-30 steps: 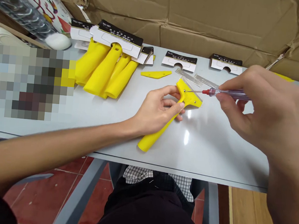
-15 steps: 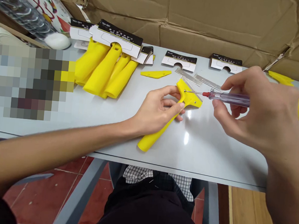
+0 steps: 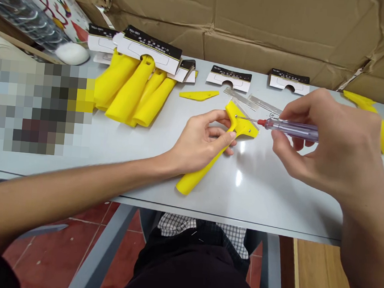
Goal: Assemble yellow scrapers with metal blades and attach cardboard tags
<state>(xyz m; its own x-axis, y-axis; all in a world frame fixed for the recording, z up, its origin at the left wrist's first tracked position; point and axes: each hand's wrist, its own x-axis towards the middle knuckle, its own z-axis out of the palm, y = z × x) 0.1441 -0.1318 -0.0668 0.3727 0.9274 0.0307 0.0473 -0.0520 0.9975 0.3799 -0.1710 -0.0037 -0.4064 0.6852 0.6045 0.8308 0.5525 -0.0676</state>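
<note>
Head view, change: since one second ago, the right hand's (image 3: 339, 145) thumb has dropped lower, baring more of the screwdriver (image 3: 292, 129) handle; the yellow scraper (image 3: 243, 127) has stayed in place.
Scraper grip: the left hand (image 3: 199, 142) is closed round the neck, thumb across the top and fingers behind.
Screwdriver grip: the right hand pinches the handle loosely, index above and thumb below; how firmly, I cannot tell.
Screwdriver tip: at the upper of two screws (image 3: 236, 116) on the scraper's head.
Bench edge: the scraper's handle end lies near the front edge of the bench (image 3: 274, 205).
Open room: bare surface between scraper and right wrist.
Far side: metal strips (image 3: 240, 99) just beyond the scraper's head, then cardboard (image 3: 289, 31) standing behind.
</note>
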